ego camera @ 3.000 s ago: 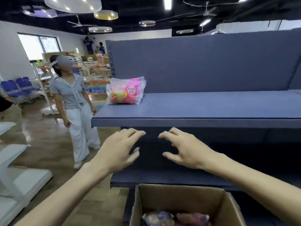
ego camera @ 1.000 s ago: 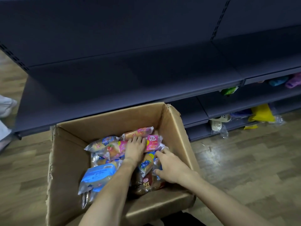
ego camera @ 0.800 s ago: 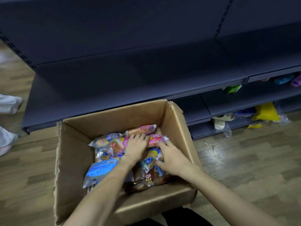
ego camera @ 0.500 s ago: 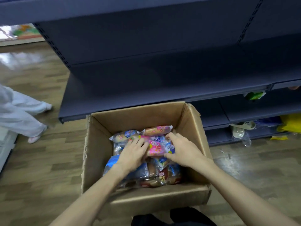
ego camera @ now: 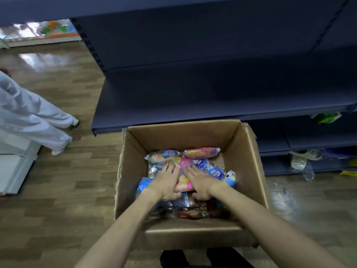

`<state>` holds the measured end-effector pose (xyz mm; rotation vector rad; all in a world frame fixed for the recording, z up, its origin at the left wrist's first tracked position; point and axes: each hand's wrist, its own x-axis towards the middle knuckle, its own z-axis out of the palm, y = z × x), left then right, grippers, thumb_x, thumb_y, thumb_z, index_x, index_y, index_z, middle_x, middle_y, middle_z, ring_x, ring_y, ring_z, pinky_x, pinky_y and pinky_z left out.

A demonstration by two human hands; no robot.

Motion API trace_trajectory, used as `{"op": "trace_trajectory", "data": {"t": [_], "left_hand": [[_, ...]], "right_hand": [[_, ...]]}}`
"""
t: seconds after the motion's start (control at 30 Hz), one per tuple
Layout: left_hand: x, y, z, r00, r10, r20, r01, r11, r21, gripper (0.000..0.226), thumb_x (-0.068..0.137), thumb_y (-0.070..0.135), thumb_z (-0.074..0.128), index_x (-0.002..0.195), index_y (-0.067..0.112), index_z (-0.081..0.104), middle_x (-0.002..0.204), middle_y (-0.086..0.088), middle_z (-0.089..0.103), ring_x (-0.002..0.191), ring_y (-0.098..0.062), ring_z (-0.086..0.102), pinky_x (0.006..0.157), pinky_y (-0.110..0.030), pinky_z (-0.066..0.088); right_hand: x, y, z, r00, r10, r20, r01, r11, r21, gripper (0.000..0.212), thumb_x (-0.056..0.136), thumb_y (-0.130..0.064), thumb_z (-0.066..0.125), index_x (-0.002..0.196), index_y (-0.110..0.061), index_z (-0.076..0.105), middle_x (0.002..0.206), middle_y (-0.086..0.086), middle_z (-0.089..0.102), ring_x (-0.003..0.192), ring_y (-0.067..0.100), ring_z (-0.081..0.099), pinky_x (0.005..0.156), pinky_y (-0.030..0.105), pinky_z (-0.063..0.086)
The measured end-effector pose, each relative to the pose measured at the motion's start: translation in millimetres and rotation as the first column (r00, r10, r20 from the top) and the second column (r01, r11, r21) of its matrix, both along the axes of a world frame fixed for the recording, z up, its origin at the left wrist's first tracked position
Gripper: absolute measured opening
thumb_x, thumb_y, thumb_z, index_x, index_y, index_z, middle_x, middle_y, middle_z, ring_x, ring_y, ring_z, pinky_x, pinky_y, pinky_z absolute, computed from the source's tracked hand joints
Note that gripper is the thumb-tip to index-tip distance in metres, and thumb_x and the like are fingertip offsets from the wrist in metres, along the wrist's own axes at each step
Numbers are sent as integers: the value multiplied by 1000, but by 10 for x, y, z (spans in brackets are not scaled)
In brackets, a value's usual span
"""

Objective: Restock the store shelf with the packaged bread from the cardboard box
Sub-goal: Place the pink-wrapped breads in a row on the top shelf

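Head view: a cardboard box (ego camera: 249, 161) sits open on the wood floor (ego camera: 67, 190), right in front of the dark blue store shelf (ego camera: 193, 97). Box far wall sits under the shelf's front lip. Inside the box, a loose heap of packaged bread covers the bottom, approx. a dozen packs, exact count can't be told.

Both hands are down in the box. Left hand (ego camera: 166, 182) and right hand (ego camera: 201, 182) lie side by side on a pink bread pack (ego camera: 183, 171) at the middle of the heap. Fingers of both are spread over the pack's top, thumbs tucked toward its near edge; whether they actually clamp it or just press on it can't be told, frame is blurry there.

Other packs in the box: an orange-pink bun pack (ego camera: 201, 152) at the far side, a clear pack w/ blue print (ego camera: 164, 154) just left of it, a blue-label pack (ego camera: 217, 173) right of the hands, a light blue pack (ego camera: 144, 185) at the left under the left wrist, a dark brown pack (ego camera: 195, 211) at the near wall.

Shelf board above the box holds nothing of the bread. Lower shelves at right carry a green packet (ego camera: 326, 118) and a shoe (ego camera: 307, 153). At left, another person's white trouser legs (ego camera: 32, 120) stand on the floor.
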<state>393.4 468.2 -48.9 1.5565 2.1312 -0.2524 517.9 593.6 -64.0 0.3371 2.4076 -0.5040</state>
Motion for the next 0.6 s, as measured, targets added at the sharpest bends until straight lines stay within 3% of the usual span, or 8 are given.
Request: {"op": "trace_trajectory", "data": {"t": [0.17, 0.4, 0.53, 0.6], "left_hand": [[23, -25, 23, 998, 44, 39, -40, 995, -86, 71, 81, 46, 70, 128, 6, 35, 137, -16, 38, 132, -34, 34, 106, -42, 35], [-15, 62, 76, 1000, 3, -19, -5, 995, -102, 73, 74, 39, 75, 128, 7, 37, 134, -15, 39, 128, -33, 33, 111, -36, 29], [-13, 39, 68, 996, -53, -71, 48, 997, -63, 76, 70, 35, 75, 128, 5, 37, 131, -16, 38, 124, -32, 33, 110, -34, 29], [-13, 15, 71, 988, -102, -114, 100, 995, -24, 77, 69, 34, 73, 129, 4, 36, 129, -14, 36, 122, -31, 35, 109, -34, 30]], "right_hand": [[68, 26, -82, 995, -10, 98, 8, 1000, 22, 90, 97, -19, 54, 158, -15, -11, 165, 3, -16, 153, 26, -8, 123, 46, 9], [-49, 173, 53, 997, -71, -37, 67, 993, -100, 133, 70, -40, 87, 157, -20, -12, 167, 5, -2, 153, 24, 0, 124, 38, 12], [-105, 162, 31, 992, -112, -58, 101, 981, -167, 138, 64, -39, 91, 158, -25, -8, 161, 7, 13, 149, 29, 17, 120, 39, 24], [-122, 166, 9, 987, -124, -103, 107, 982, -158, 138, 59, -42, 93, 158, -25, -3, 144, 6, 25, 137, 29, 31, 114, 41, 33]]}}
